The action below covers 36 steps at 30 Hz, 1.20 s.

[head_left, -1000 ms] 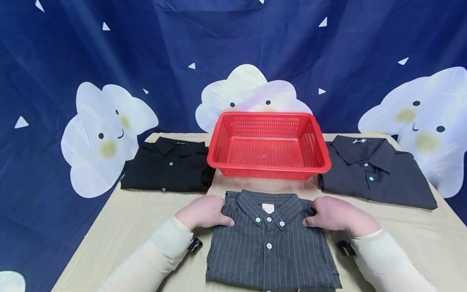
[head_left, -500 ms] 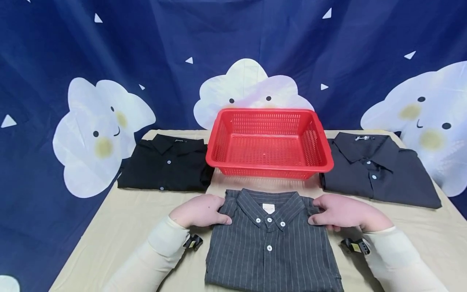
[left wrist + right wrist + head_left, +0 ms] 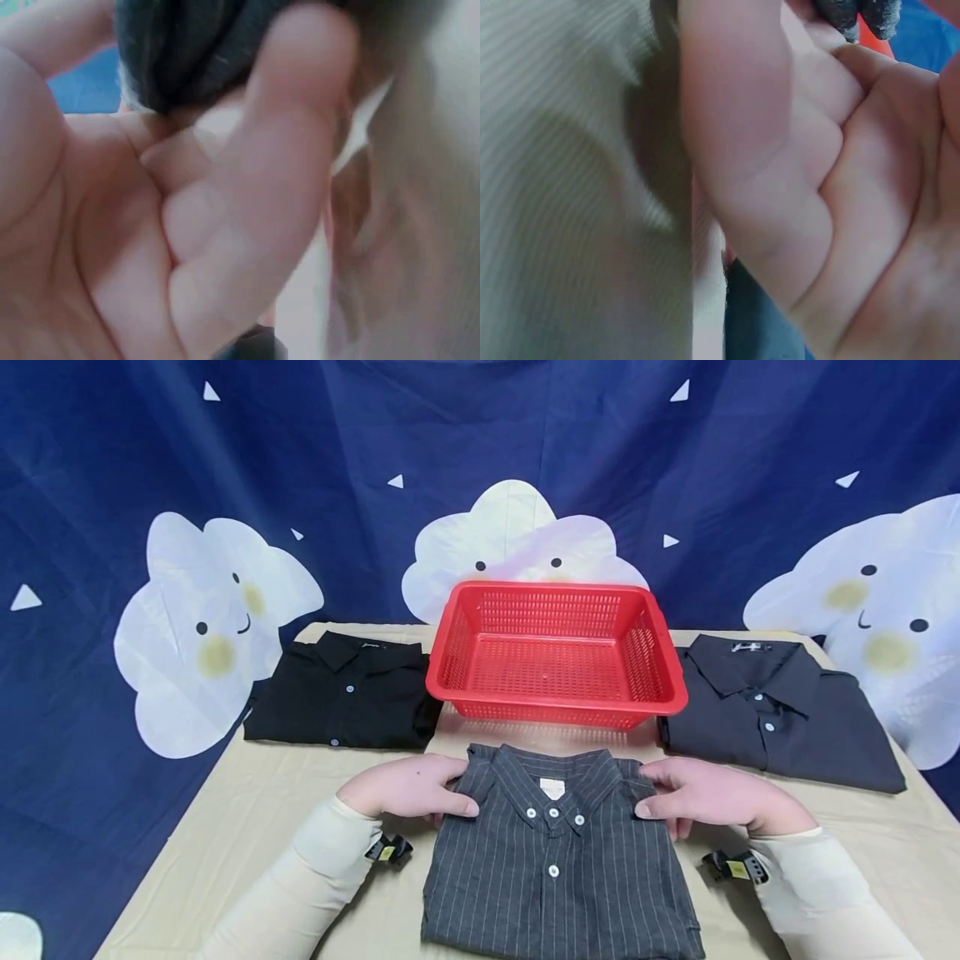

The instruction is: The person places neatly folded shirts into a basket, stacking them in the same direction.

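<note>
A dark grey pinstriped button-down shirt (image 3: 510, 877), folded into a rectangle, lies at the front middle with its collar toward the basket. My left hand (image 3: 412, 787) grips its upper left shoulder edge, thumb on top and fingers curled beneath. At the opposite shoulder my right hand (image 3: 712, 793) pinches the fold the same way. The left wrist view shows the bunched dark cloth (image 3: 195, 52) between thumb and curled fingers. In the right wrist view a bit of the folded cloth edge (image 3: 862, 15) shows at the top, above the curled fingers.
Behind the shirt stands a red plastic basket (image 3: 558, 708) with perforated walls, nothing inside it. A folded black shirt (image 3: 337, 710) lies to its left, a folded dark navy shirt (image 3: 817, 735) to its right. A blue cloud-patterned curtain (image 3: 360, 427) hangs behind the beige-covered table (image 3: 225, 827).
Both hands stay at the shirt's shoulders, their fingers now tucked further under the edges. The right hand has shifted slightly outward. The head view has moved a little.
</note>
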### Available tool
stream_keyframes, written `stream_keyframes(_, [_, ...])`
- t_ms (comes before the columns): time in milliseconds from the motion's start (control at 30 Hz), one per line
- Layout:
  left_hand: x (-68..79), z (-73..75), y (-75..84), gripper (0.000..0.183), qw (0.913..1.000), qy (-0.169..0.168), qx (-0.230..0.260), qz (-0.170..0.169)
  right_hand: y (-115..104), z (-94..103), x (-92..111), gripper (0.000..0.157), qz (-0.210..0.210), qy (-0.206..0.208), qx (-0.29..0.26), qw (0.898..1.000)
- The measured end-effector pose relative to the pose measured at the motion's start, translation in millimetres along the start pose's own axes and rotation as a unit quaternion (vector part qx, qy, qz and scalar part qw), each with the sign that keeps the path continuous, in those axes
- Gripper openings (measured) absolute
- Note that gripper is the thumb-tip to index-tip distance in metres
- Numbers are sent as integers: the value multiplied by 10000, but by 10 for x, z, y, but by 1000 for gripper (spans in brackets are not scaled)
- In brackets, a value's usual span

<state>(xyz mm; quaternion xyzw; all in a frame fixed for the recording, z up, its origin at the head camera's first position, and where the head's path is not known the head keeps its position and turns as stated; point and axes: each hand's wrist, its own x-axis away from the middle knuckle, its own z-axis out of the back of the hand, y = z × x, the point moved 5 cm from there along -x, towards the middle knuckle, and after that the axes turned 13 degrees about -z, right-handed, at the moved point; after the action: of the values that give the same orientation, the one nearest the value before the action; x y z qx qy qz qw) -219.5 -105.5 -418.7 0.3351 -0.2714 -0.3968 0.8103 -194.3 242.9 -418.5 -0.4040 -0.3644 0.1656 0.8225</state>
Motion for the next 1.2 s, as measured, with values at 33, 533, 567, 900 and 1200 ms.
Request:
stream_keyframes(33, [10,3,4,23,9996,-4,273,-11,-3,-2,2,15,47,-67,-92,9999])
stream_keyframes(533, [12,-68,14,45,9611,-167,2715,-473,13,-94,3,52,730,-1103,-1146,9846])
stream_keyframes(567, [14,-91,30,49,9546,-267,2921,-515,13,-105,4,58,745,-1194,-1216,9826])
stream_keyframes(900, [51,-255,180,78,9635,-944,2477,-371,13,-203,-21,87,340,-1057,-1190,9867])
stream_keyframes(1200, [84,-268,193,61,9622,-1076,2459,-468,-47,-250,-54,56,757,-1338,-1020,9828])
